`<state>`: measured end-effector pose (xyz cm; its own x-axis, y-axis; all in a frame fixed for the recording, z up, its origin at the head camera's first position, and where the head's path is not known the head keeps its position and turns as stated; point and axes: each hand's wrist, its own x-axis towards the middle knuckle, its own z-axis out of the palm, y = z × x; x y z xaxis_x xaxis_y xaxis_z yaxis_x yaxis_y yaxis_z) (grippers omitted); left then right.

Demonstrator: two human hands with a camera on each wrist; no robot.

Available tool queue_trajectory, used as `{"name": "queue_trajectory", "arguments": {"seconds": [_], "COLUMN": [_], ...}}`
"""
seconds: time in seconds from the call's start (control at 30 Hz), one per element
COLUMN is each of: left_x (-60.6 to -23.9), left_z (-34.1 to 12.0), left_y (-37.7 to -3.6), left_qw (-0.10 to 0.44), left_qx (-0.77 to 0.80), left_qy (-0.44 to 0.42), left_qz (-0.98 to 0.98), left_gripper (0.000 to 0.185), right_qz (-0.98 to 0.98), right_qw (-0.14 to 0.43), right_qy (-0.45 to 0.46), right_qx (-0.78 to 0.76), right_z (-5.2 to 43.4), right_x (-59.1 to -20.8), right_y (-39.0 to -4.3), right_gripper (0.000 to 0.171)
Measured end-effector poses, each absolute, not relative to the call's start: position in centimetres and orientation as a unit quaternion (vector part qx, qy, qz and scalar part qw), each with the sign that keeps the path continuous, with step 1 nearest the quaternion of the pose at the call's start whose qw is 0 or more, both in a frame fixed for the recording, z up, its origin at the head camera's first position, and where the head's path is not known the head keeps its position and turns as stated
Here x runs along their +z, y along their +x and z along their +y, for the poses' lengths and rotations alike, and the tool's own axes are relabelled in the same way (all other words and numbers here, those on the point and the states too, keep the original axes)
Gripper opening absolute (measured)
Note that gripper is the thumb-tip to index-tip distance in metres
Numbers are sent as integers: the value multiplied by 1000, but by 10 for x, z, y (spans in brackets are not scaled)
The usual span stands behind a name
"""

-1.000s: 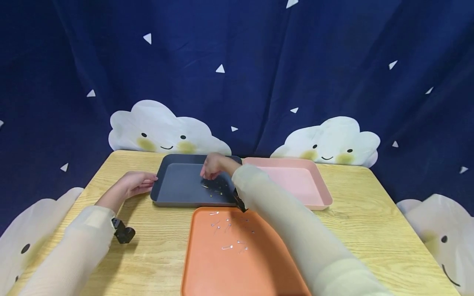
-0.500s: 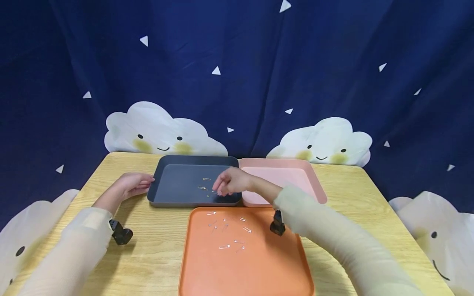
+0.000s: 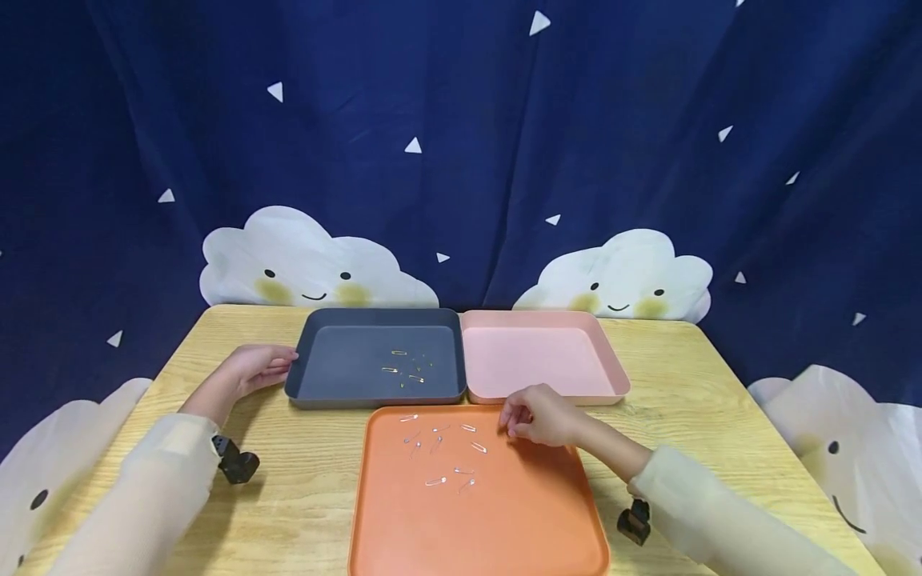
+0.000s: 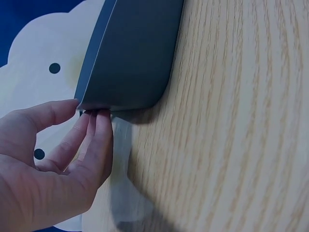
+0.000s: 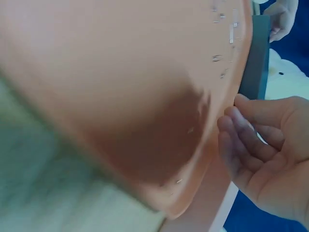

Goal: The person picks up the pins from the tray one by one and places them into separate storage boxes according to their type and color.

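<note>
Safety pins point(image 3: 439, 456) lower centre, orange tray point(image 3: 504, 528); right hand point(image 3: 536, 416) back from grey tray point(image 3: 346, 376), fingers loosely curled, empty; left hand point(image 3: 252, 368) fingers touching grey tray edge.

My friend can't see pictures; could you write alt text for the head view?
A person's right hand hovers over an orange tray scattered with safety pins, while the left hand touches a dark grey tray holding a few pins beside a pink tray.
</note>
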<state>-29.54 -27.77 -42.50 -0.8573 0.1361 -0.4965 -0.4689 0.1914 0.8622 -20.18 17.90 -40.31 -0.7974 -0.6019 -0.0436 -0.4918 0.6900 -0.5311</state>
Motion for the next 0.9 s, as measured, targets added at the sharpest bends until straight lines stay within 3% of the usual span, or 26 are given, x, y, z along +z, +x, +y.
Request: {"name": "queue_trajectory", "arguments": {"seconds": [0.17,0.27,0.77,0.9], "left_x": [-425,-425,-422,-422], "left_z": [-278,-278,-275,-275], "left_y": [-296,-295,-293,-293], "left_qw": [242,243,242,243], "left_qx": [622,622,619,619], "left_qy": [-113,-110,-113,-114], "left_qz": [736,736,739,738], "left_gripper": [63,63,63,64], "right_qz": [931,937,945,935], "right_qw": [36,21,10,39], "right_qy": [-317,-315,-310,-322], "right_qx": [-175,-148,-102,-140], "right_z": [198,203,200,201], "right_x": [-412,-414,-420,-419], "right_y": [-193,-191,-186,-187], "right_gripper": [12,14,21,17]}}
